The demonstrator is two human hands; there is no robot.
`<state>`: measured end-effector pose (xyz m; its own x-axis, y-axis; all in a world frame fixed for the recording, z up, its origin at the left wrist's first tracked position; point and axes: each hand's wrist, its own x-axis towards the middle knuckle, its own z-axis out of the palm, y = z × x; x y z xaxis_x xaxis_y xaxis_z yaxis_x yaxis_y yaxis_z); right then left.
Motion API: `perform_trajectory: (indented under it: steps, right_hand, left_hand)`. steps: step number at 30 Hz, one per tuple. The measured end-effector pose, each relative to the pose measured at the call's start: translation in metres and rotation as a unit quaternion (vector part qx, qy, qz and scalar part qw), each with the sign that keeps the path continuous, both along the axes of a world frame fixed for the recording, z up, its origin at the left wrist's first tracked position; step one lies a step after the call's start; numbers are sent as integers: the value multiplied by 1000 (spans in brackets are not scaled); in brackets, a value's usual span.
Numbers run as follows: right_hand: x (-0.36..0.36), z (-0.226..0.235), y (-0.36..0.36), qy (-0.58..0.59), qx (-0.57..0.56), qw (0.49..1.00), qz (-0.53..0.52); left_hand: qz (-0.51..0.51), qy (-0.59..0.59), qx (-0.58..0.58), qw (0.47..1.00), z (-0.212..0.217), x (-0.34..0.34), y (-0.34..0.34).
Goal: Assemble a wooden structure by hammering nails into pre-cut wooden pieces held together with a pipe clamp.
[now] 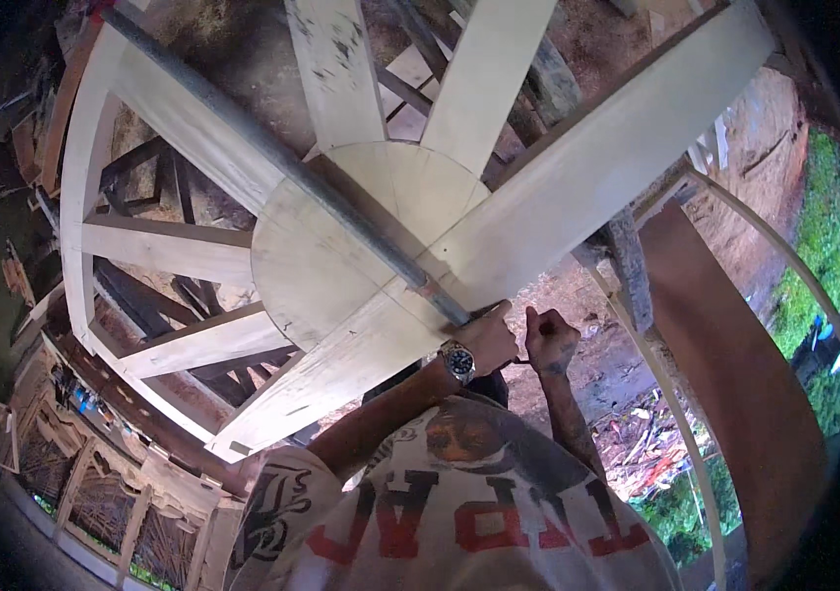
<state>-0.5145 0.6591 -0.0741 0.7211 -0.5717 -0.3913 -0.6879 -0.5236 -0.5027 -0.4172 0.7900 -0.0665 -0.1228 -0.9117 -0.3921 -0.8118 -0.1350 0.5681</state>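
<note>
A large pale wooden wheel frame (193, 345) with a round centre disc (341, 246) and flat spokes lies in front of me. A long grey metal bar (272, 158) runs diagonally across it, from the upper left down to the disc's lower right edge. My left hand (492, 337), with a wristwatch on the wrist, grips the bar's near end. My right hand (550, 340) sits just to the right of it, fingers curled into a fist around a thin dark handle at the bar's end; the handle is mostly hidden.
A broad spoke (617, 148) reaches to the upper right. A tall brown board (735, 394) and a thin curved wooden strip (676, 414) stand at the right. Dirt ground with scraps (627, 443) lies below, carved wooden panels (105, 502) at the lower left, and greenery (824, 236) at the far right.
</note>
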Motion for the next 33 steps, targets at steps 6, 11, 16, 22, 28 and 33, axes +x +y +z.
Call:
perform_trajectory:
  steps: [6, 11, 16, 22, 28, 33]
  right_hand:
    - [-8, -44, -24, -11, 60, 992, 112]
    - [-11, -80, -28, 84, 116, 962, 232]
    - [-39, -124, -17, 76, 174, 980, 54]
    - [-28, -58, 1, -168, 231, 958, -33]
    - [-88, -62, 8, -305, 67, 902, 297]
    - [-129, -122, 18, -312, -31, 920, 234]
  left_hand:
    - [-17, 3, 4, 1000, 3, 2, -5]
    - [-38, -32, 17, 999, 14, 2, -7]
    - [-15, -34, 20, 999, -7, -3, -3]
    - [62, -92, -84, 990, -93, -60, 19]
    - [157, -47, -129, 978, 7, 0, 15]
    - [243, -69, -222, 942, -25, -19, 6]
